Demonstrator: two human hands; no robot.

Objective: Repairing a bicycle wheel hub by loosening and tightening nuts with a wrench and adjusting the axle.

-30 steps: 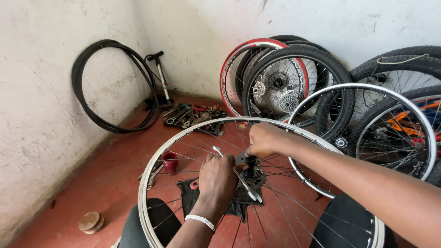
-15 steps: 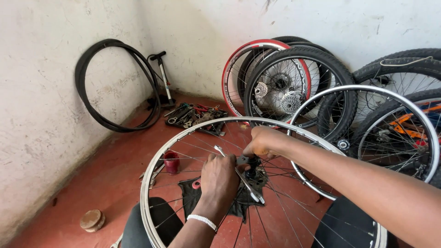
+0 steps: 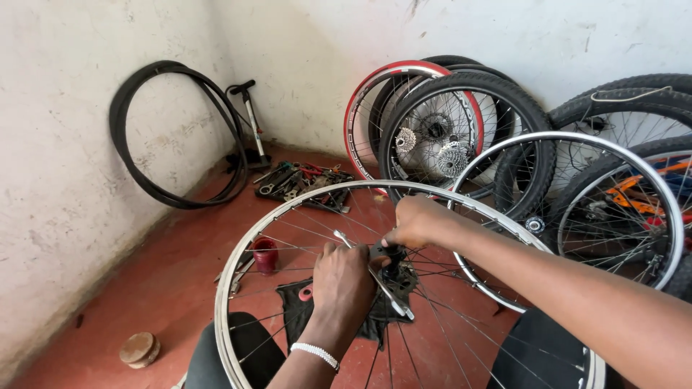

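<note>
A flat spanner [image 3: 375,277] is grasped by the left hand [image 3: 342,284] at the hub [image 3: 395,261], which is pinched by the right hand [image 3: 414,222]. The bare spoked rim [image 3: 288,207] is held across the lap, above the red floor [image 3: 173,288].

A single head-worn camera looks steeply down and forward, close over a spoked wheel [image 3: 303,216] across the wearer's lap, taking in red floor [image 3: 166,288], a white corner and leaning wheels [image 3: 461,130].
</note>
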